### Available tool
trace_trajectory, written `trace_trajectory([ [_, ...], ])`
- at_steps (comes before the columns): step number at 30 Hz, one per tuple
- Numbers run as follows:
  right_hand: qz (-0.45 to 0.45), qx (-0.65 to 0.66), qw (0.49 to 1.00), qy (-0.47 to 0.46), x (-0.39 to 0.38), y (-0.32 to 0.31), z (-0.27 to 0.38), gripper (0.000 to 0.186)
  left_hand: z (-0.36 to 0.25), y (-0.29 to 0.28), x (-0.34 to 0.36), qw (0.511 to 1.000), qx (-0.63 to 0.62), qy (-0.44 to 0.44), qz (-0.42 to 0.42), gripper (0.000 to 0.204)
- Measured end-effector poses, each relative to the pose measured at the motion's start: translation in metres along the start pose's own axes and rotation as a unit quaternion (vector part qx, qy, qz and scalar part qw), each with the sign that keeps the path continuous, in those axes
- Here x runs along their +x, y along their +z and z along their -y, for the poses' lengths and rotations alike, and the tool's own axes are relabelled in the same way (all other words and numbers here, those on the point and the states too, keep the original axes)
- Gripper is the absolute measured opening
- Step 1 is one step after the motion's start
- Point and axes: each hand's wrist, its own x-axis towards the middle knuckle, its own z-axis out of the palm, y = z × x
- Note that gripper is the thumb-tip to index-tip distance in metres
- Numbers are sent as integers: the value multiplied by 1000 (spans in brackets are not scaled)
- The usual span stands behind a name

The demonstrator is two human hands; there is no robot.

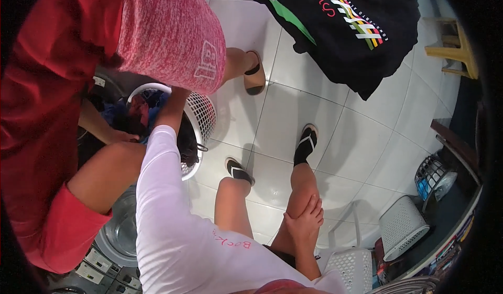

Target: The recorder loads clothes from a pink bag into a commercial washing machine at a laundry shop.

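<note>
My left forearm [170,110] reaches up across a white plastic basket [201,116] of mixed clothes [141,113]; my left hand is hidden at the edge of a co-worker's pink shorts [167,37]. My right hand [306,223] rests on my right knee, fingers apart and holding nothing. The co-worker, also in red clothing [42,110], is bent close on my left, with a hand [123,137] beside the basket.
Stainless front-loading machines [115,226] line the lower left. A black printed garment [340,47] is at the top right above the white tiled floor [283,110]. A yellow plastic stool [453,53], a dark basket [429,173] and white perforated plastic items [401,226] stand along the right.
</note>
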Motion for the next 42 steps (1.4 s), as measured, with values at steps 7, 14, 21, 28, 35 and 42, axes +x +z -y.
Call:
trace_trajectory([
  [7,-12,-4,1000,-5,0,-8,-5,94,-5,-98,0,942,-8,115,316,14],
  [14,7,-5,995,-103,-21,-17,40,96,-81,-50,-195,924,-198,-31,325,20],
  [21,99,46,989,-96,-2,-12,17,88,-206,-374,-245,742,-632,-179,133,12],
  [28,211,418,881,68,-3,-67,-4,24,-92,-549,-528,708,-438,-543,109,20],
  [35,167,449,878,2,-56,-82,35,23,164,-668,-579,459,-300,-555,-625,16],
  [42,150,473,867,-40,-128,-47,73,22,397,-746,-550,79,-468,-270,-838,30],
])
